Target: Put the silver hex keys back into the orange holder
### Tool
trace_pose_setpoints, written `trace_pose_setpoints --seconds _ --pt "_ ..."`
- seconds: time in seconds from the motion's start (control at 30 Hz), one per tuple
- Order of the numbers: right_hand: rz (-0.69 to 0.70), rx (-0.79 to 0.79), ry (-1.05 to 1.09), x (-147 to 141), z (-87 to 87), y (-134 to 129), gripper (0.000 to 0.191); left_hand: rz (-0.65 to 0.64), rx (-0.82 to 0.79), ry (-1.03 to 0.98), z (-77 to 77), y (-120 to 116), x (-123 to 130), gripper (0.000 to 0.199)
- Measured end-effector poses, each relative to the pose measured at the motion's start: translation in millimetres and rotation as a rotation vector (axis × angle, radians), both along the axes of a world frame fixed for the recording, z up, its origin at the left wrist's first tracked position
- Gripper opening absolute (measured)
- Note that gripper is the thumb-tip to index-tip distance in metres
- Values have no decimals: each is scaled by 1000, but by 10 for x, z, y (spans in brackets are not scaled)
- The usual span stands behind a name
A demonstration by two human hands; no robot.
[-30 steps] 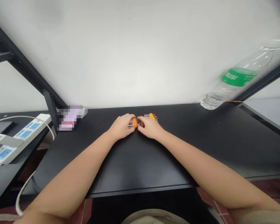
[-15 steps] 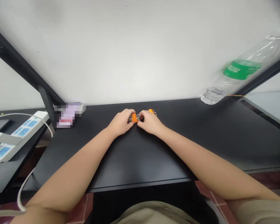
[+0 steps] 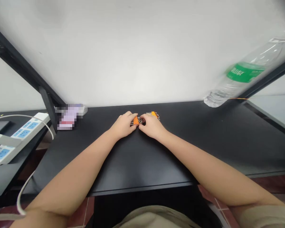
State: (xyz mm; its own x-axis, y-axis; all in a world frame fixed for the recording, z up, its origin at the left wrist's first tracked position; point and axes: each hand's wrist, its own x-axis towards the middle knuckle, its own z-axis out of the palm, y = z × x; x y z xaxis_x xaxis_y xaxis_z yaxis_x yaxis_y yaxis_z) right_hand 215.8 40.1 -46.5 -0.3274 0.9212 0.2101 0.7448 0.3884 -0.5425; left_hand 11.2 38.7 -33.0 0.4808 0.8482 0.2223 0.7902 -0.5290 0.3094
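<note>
A hex key set (image 3: pixel 136 120), several metal keys in an orange holder, lies low over the black desk. My left hand (image 3: pixel 124 124) is closed on it from the left, thumb at the near side and fingers at the far side. On the right, my right hand (image 3: pixel 153 125) has its thumb and fingers curled round the bent key ends. Whether it pinches a single key is hidden. Just behind my right hand lies a second hex key set (image 3: pixel 154 114) with an orange holder, partly covered by the hand.
The black desk (image 3: pixel 142 161) runs up to a white wall. A big clear plastic bottle (image 3: pixel 242 74) with a green label stands at the back right. A blurred-out lilac item (image 3: pixel 68 117) lies at the back left. A power strip (image 3: pixel 21 136) and white cable are further left.
The held hex key set has turned slightly in my fingers, so its orange holder tilts differently. My right hand has shifted a little, and more of the second set shows.
</note>
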Motion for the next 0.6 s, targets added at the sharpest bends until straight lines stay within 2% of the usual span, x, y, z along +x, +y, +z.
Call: trace_pose_setpoints --seconds 0.2,0.47,0.6 --pt "-20 -9 -48 1 29 -31 6 40 -3 50 53 -31 23 47" --pt "-9 -107 67 18 68 -45 11 30 -22 31 69 -29 13 45" --pt "-43 -89 5 3 80 -44 13 30 -44 52 132 -41 12 38"
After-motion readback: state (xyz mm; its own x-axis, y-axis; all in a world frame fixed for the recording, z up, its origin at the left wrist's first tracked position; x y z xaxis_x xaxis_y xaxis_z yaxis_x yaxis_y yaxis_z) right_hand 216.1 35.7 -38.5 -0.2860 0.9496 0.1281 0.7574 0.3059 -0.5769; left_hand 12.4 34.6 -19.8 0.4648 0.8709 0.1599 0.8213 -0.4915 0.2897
